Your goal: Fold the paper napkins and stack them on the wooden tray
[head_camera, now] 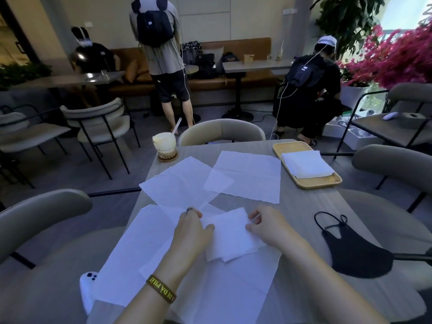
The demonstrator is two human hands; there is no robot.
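Observation:
A small folded white napkin [230,237] lies on the table in front of me, on top of larger unfolded napkins [140,253]. My left hand [191,232] pinches its left edge, a ring on one finger. My right hand [266,226] pinches its right edge near the top corner. Two more open napkins lie further back, one at centre left [180,183] and one at centre [252,176]. The wooden tray [313,182] sits at the far right with a stack of folded napkins [306,163] on it.
A black face mask [355,251] lies on the table to my right. A glass with a pale drink and straw [164,143] stands on a coaster at the far left corner. A white phone [87,291] hangs over the near left edge. Chairs surround the table; people work beyond.

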